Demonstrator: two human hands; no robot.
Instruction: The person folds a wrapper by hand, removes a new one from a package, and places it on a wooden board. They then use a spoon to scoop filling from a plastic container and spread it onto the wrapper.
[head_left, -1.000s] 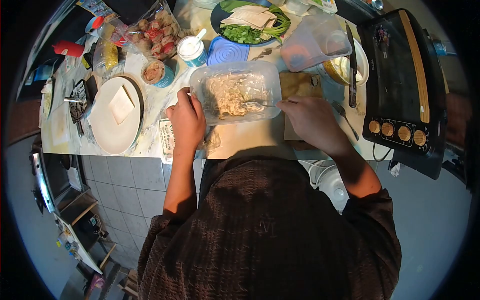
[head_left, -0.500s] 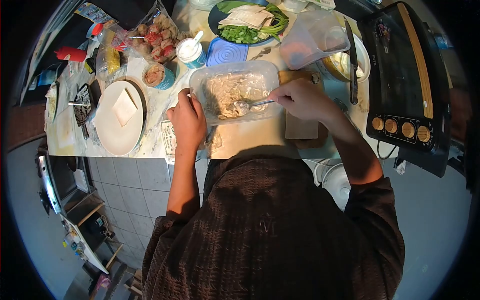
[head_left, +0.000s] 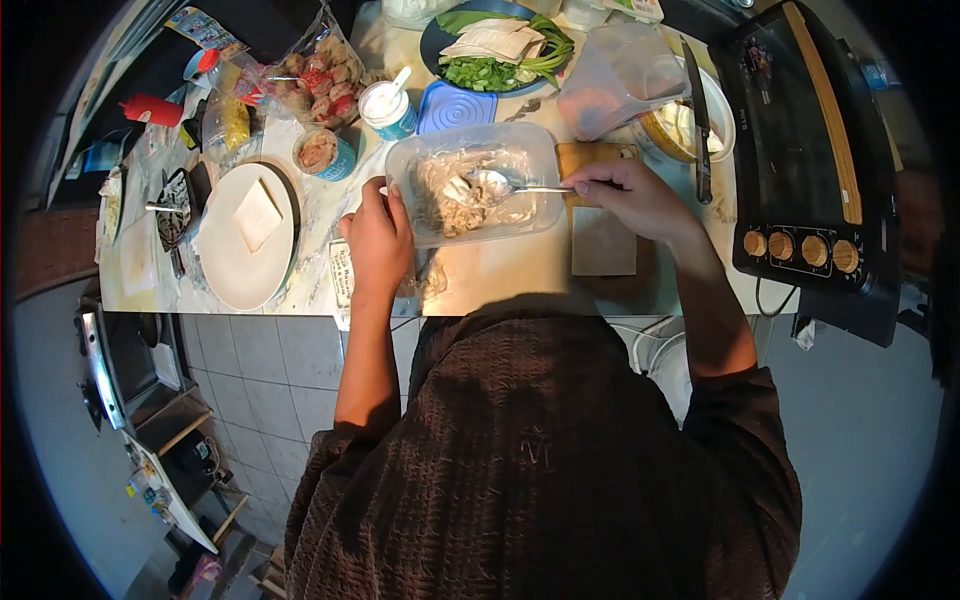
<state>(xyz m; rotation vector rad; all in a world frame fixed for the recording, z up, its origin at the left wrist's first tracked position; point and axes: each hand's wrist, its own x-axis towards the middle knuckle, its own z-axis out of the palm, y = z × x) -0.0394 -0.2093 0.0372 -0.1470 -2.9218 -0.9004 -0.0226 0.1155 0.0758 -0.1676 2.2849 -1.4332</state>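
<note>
A clear plastic container (head_left: pixel 549 165) holds a pale brown, mashed filling (head_left: pixel 462 218), smeared over its floor and walls. My left hand (head_left: pixel 381 240) grips the container's left wall, fingers curled over the rim. Between the thumb and fingers of my right hand (head_left: pixel 635 202) is the handle of a metal spoon (head_left: pixel 534 189). The spoon's bowl is inside the container, with a lump of filling at its tip. Below my right hand, a square wrapper sheet (head_left: pixel 603 245) lies on a wooden board (head_left: pixel 580 154).
To the left stands a white plate (head_left: pixel 222 265) with a square sheet on it. Behind are two tubs, a blue lid (head_left: pixel 457 107) and a dark plate (head_left: pixel 432 45) of greens and pale slices. A knife (head_left: pixel 698 120) rests across a bowl beside the black toaster oven (head_left: pixel 790 150).
The spoon has come up slightly from the lower middle of the container and gathered filling at its tip. My right hand has shifted right. My left hand keeps its hold.
</note>
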